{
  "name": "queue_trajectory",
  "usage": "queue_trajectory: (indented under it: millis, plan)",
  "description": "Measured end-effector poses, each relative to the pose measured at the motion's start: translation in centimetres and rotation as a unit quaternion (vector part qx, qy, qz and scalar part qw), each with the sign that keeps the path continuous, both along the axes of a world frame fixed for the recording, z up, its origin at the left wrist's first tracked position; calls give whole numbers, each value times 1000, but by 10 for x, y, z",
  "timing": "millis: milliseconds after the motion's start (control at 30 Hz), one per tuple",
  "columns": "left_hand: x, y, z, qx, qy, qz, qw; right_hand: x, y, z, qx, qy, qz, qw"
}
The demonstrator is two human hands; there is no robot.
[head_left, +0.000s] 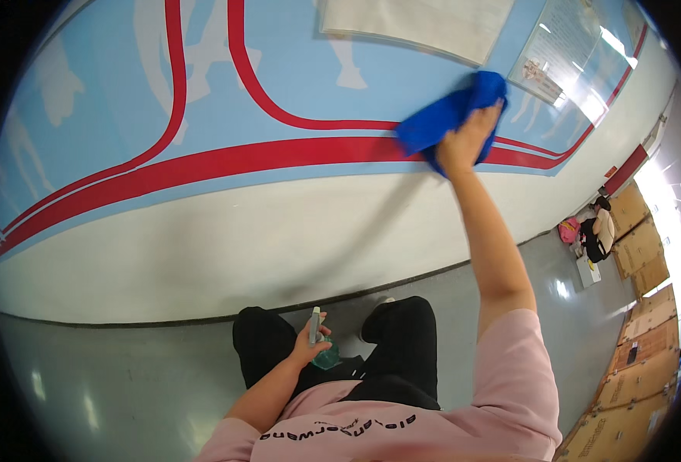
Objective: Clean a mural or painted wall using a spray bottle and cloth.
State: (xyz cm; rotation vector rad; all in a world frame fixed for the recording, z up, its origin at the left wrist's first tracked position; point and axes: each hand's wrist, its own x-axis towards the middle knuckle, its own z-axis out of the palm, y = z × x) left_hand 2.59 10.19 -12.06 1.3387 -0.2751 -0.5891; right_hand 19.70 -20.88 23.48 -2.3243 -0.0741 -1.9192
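Against the wall panel, my right hand presses a blue cloth, its arm stretched up and to the right. The cloth is bunched and a little smeared by motion, and it covers part of the red stripe on the light blue panel. Low in front of my body, my left hand is wrapped round a spray bottle with a pale trigger head and a green, see-through body. The bottle is upright over my lap, between my legs in black trousers.
Above the cloth, a pale sheet and a clear-covered notice board are fixed to the panel. White wall runs below, down to the grey floor. At far right, a person crouches near stacked cardboard boxes, beside a pink bag.
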Motion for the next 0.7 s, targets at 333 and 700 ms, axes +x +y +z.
queue_trajectory:
  millis: [333,700]
  plan:
    - [-1,-4,13,-7,-14,22,1000,-1,192,3,-243,84,207,944]
    - [-7,-8,17,-25,37,64,997,17,252,-6,-402,102,324,850]
